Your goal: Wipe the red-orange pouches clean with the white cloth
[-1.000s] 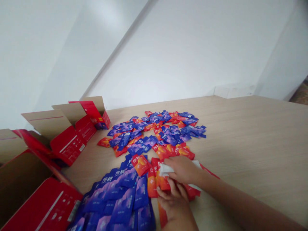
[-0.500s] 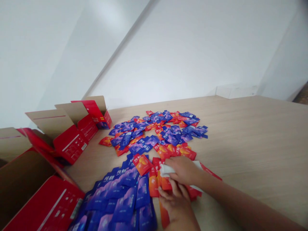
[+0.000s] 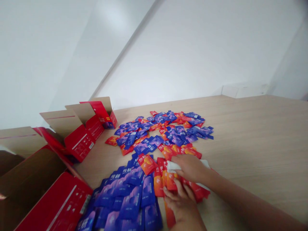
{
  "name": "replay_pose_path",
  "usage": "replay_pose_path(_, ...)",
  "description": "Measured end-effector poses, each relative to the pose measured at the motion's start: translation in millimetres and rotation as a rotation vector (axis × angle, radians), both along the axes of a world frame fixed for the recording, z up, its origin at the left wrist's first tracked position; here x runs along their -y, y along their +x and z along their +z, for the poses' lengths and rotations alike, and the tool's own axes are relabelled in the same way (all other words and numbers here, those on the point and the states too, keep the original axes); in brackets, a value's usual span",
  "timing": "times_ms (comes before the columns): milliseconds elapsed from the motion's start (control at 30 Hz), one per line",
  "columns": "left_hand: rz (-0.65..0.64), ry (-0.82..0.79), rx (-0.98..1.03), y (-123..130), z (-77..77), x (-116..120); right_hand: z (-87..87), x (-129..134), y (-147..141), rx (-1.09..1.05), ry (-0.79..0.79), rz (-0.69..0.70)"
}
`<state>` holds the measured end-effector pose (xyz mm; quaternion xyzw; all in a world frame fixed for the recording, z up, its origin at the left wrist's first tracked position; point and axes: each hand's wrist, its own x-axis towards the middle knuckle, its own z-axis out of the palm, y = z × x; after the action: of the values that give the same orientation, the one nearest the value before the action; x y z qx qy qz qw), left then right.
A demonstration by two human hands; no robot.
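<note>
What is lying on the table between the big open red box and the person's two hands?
In the head view, purple-blue sachets lie fanned out between the red box and the upper hand and lower hand.

Plain white walls point(image 3: 192, 48) meet in a corner behind the pale wood-grain table point(image 3: 252, 134), with a low white block point(image 3: 244, 91) along its far edge.

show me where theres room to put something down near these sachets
The wood tabletop is bare right of the sachet pile and right hand. A narrow strip runs between the red cartons and the pile. Sachets crowd around the left hand.
</note>
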<state>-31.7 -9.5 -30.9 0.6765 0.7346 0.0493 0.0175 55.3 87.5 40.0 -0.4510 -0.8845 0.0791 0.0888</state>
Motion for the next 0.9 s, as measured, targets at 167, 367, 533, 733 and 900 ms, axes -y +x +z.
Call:
replay_pose_path(167,-0.017,-0.039,-0.096,2,-0.4,-1,3.3,0,2,-0.049,0.07,-0.079)
replay_pose_path(367,-0.046,-0.053,-0.166,1,-0.9,-3,0.3,5,-5,-0.073,0.042,-0.047)
replay_pose_path(533,-0.051,-0.052,-0.189,1,1.0,-4,-3.0,5,-6,-0.079,0.054,-0.072)
replay_pose_path(733,-0.053,-0.064,-0.219,1,-1.2,-3,-4.6,4,-5,-0.092,0.061,-0.054)
replay_pose_path(900,-0.064,-0.098,-0.252,4,-5.1,-5,-5.2,3,-5,-0.066,0.055,-0.065)
